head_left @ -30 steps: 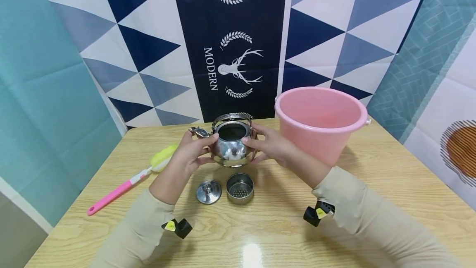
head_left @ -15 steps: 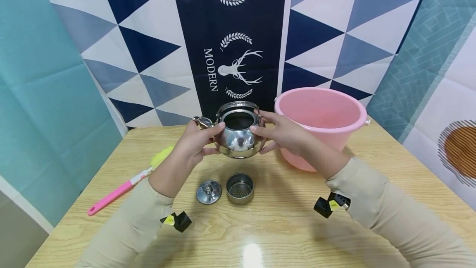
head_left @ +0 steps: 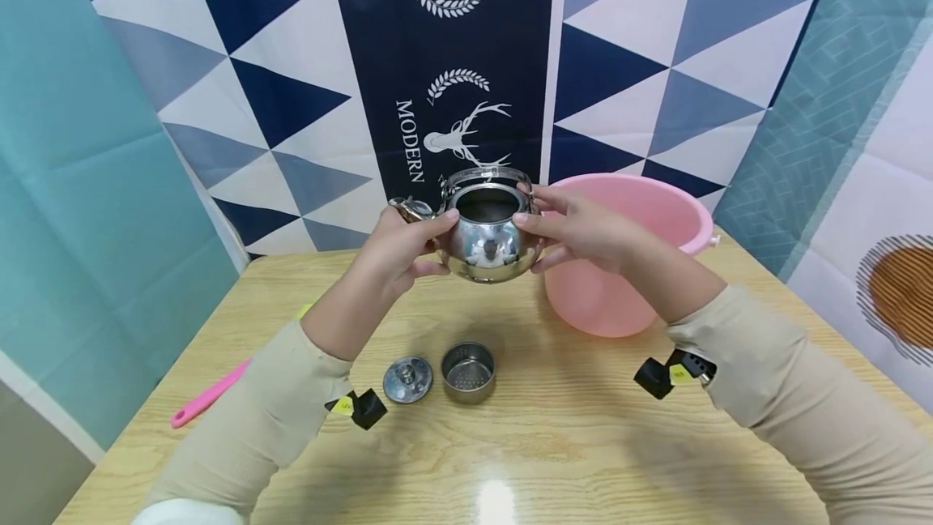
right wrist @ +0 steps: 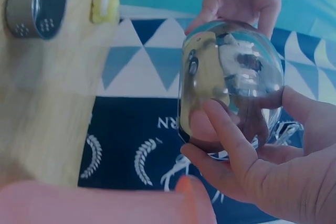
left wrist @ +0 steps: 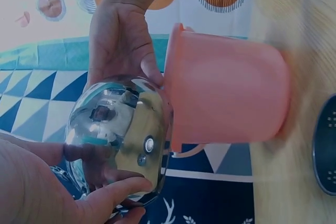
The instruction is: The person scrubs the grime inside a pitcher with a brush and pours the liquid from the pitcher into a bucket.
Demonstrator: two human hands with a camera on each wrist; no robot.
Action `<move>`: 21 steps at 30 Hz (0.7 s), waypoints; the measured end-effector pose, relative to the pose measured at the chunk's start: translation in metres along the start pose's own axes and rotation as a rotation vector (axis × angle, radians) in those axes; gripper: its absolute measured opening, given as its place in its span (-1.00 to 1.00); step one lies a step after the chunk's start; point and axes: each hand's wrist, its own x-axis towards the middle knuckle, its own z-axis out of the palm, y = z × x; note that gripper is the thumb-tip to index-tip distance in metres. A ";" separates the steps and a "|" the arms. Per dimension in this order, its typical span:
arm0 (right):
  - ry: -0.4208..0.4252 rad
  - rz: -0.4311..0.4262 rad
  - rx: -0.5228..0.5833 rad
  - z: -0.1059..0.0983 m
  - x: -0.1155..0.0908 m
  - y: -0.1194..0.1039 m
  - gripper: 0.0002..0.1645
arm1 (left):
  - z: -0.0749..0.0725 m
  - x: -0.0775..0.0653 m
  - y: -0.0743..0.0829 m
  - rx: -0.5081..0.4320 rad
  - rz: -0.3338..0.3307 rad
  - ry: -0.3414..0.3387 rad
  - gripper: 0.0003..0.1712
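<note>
The teapot (head_left: 490,246) has risen — left hand (head_left: 399,251) and right hand (head_left: 583,232) keep their grip curled round its sides.

The head view is bright and even, light falling from above to leave soft shadows beneath the sleeves (head_left: 255,411) and a small white glare on the worktop (head_left: 554,436) near the lower edge, while the wide lens makes the side walls lean outward. Both wrist views are dimmer and bluish (the left one washes out at upper left), with the polished kettle (left wrist: 113,124) throwing back sharp highlights and warped reflections.
</note>
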 end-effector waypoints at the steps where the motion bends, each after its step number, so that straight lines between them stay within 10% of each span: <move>1: 0.002 0.000 -0.001 -0.002 0.000 -0.002 -0.22 | 0.002 0.001 0.002 -0.004 -0.003 0.002 -0.67; 14: 0.052 0.015 -0.026 -0.031 -0.005 -0.020 -0.32 | 0.025 0.017 0.030 -0.046 -0.055 0.001 -0.64; 21: 0.044 0.022 -0.039 -0.044 -0.005 -0.029 -0.34 | 0.036 0.026 0.040 -0.055 -0.052 0.013 -0.20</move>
